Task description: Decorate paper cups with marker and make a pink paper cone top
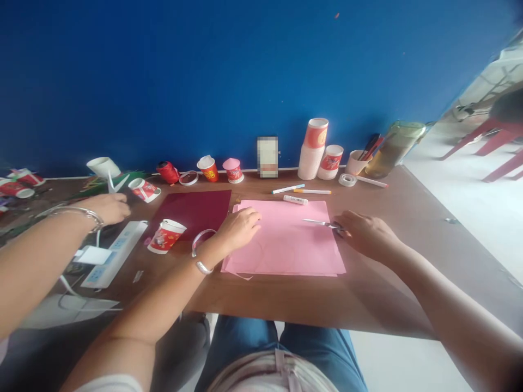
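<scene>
Several flat pink paper sheets (286, 245) under unclenched left hand (240, 227), metal scissors (316, 222) in right hand (363, 233).

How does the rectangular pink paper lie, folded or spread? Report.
Spread: the rectangular pink paper lies flat on the brown wood-look table, its broad face and slightly offset edges showing, with no fold visible.

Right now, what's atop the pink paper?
The left hand and a white tube; scissors in the right hand reach over it. The paper beneath the left hand is hidden.
</scene>
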A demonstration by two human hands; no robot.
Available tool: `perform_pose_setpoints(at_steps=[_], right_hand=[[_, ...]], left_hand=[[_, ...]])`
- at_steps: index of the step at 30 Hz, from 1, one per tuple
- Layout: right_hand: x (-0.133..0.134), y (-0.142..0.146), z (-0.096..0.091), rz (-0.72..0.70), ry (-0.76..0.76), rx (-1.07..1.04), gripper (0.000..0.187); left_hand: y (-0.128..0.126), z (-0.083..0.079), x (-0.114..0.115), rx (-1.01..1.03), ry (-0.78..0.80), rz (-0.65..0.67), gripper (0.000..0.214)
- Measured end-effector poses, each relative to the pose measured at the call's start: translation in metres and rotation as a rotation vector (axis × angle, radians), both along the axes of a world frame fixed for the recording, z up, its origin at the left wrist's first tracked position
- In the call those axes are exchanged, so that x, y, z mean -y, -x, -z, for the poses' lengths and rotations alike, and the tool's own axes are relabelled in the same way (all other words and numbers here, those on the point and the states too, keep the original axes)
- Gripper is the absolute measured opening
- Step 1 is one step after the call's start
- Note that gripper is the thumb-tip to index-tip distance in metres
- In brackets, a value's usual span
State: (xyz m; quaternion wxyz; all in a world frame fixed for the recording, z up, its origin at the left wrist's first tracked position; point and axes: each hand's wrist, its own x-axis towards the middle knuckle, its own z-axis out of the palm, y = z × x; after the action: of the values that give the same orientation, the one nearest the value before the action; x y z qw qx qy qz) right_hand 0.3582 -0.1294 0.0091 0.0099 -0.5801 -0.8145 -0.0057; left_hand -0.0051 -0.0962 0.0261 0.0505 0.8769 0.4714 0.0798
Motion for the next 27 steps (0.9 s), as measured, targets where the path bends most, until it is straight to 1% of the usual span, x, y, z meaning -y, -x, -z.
perform_pose_setpoints(at_steps=[3, 5, 7, 9, 11, 13, 15, 17, 19, 20, 22, 24, 25, 27], right_hand=[[0.002, 0.000, -0.001, 0.057, -0.073, -0.180, 0.028], [0.001, 0.008, -0.005, 0.068, -0.104, -0.347, 0.032], [-0.002, 0.022, -0.010, 0.066, -0.123, -0.500, 0.033], [-0.004, 0.036, -0.012, 0.047, -0.108, -0.601, 0.032], [-0.005, 0.048, -0.009, 0.006, -0.072, -0.626, 0.030], [-0.005, 0.057, -0.003, -0.036, -0.047, -0.596, 0.030], [-0.004, 0.062, 0.005, -0.066, -0.033, -0.556, 0.029], [-0.004, 0.064, 0.012, -0.094, -0.023, -0.533, 0.029], [-0.004, 0.065, 0.016, -0.116, -0.026, -0.528, 0.030], [-0.004, 0.066, 0.018, -0.120, -0.031, -0.532, 0.030], [-0.005, 0.065, 0.019, -0.110, -0.038, -0.543, 0.031], [-0.005, 0.064, 0.020, -0.087, -0.043, -0.559, 0.031], [-0.005, 0.063, 0.020, -0.076, -0.046, -0.570, 0.031], [-0.005, 0.061, 0.020, -0.052, -0.053, -0.602, 0.031]], left_hand=[[0.010, 0.004, 0.003, 0.053, -0.024, -0.046, 0.020], [0.018, 0.004, 0.009, 0.080, -0.068, -0.086, 0.021], [0.027, 0.000, 0.020, 0.087, -0.160, -0.119, 0.020], [0.039, -0.004, 0.036, 0.074, -0.285, -0.144, 0.021], [0.056, -0.007, 0.056, 0.049, -0.404, -0.193, 0.028], [0.076, -0.004, 0.075, 0.002, -0.475, -0.298, 0.041], [0.101, 0.003, 0.091, -0.062, -0.472, -0.402, 0.056], [0.125, 0.013, 0.100, -0.116, -0.423, -0.431, 0.062], [0.148, 0.021, 0.099, -0.101, -0.386, -0.450, 0.058], [0.159, 0.023, 0.094, -0.079, -0.387, -0.469, 0.055], [0.176, 0.021, 0.078, -0.022, -0.420, -0.492, 0.052], [0.186, 0.014, 0.056, 0.025, -0.492, -0.501, 0.052], [0.187, 0.009, 0.045, 0.043, -0.526, -0.490, 0.051], [0.179, -0.004, 0.027, 0.063, -0.579, -0.452, 0.052]])
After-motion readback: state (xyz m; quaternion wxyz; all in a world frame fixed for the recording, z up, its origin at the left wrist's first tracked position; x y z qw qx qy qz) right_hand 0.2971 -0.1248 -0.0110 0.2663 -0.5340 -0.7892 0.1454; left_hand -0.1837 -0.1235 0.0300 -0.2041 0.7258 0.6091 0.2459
